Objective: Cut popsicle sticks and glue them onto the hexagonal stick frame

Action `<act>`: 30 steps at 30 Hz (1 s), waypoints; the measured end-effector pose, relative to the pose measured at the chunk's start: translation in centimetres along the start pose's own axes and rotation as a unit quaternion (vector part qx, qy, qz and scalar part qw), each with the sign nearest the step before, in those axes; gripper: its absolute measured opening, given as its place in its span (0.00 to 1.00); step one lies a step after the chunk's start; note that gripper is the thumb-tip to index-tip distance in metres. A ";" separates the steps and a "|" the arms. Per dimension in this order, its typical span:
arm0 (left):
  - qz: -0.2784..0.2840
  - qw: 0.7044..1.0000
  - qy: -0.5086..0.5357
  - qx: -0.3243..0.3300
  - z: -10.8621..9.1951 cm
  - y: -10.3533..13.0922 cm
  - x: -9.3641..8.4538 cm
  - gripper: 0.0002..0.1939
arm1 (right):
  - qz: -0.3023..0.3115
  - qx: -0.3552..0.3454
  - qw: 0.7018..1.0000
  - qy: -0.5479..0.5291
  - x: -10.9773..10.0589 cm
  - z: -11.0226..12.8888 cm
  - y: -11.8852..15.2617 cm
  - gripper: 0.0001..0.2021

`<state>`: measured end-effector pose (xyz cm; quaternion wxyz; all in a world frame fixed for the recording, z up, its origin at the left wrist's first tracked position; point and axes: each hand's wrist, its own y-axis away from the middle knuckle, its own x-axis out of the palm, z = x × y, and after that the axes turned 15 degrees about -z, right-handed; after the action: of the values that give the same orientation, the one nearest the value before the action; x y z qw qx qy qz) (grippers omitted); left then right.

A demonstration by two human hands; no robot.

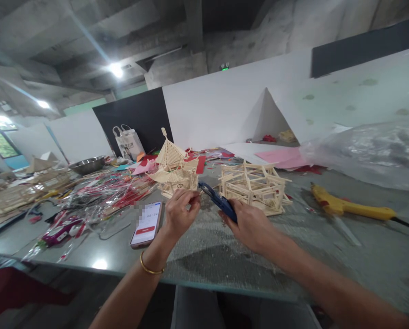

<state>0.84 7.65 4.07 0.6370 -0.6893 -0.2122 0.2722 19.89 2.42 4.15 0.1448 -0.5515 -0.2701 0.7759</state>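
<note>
While your R hand (254, 225) has its fingers wrapped round the handles of the blue hand tool (221, 201), just below centre frame, your L hand (181, 209) sits left of it w/ fingers bunched in toward the thumb, close to the tool's tip; can't tell if they're pinching a sliver or nothing. Tool's prob. snips or pliers, too blurred to be sure. It should handle stiff and fairly light, w/ the weight likely toward your palm, so hold it far back on the handles and keep L fingertips clear of the tip. Stick frame (275, 210), right of centre on the counter (204, 269), looks v. light, stiff along each stick but prob. fragile at the joints; best held low, at the base corners, thumb and fingers on opp. sides, no squeezing mid-span. Stick tower (172, 157) w/ the pointed roof, abt centre frame just beyond your L hand, looks just as delicate: take it by the lower body, never the thin finial, b/c that'd likely snap first. Dry wood shouldn't slip much. Watch the yellow glue gun (355, 209) at the right of the frame, nozzle poss. hot, and the phone (146, 224), lower left of centre, just beside your L wrist.
</note>
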 end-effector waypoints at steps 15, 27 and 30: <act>-0.010 0.999 -0.004 0.050 0.0 -0.1 0.1 0.05 | 0.032 0.032 0.999 0.020 -0.4 0.5 0.0 0.15; -0.017 0.998 0.007 0.057 0.2 -0.2 0.0 0.04 | 0.016 0.016 1.000 0.005 -0.3 0.5 0.0 0.16; -0.016 0.998 0.006 0.066 0.2 -0.3 -0.1 0.04 | 0.021 0.019 1.000 -0.005 -0.3 0.4 0.0 0.16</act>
<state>0.67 7.83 4.40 0.6865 -0.6440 -0.2009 0.2713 19.66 2.17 4.50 0.1383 -0.5503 -0.2442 0.7864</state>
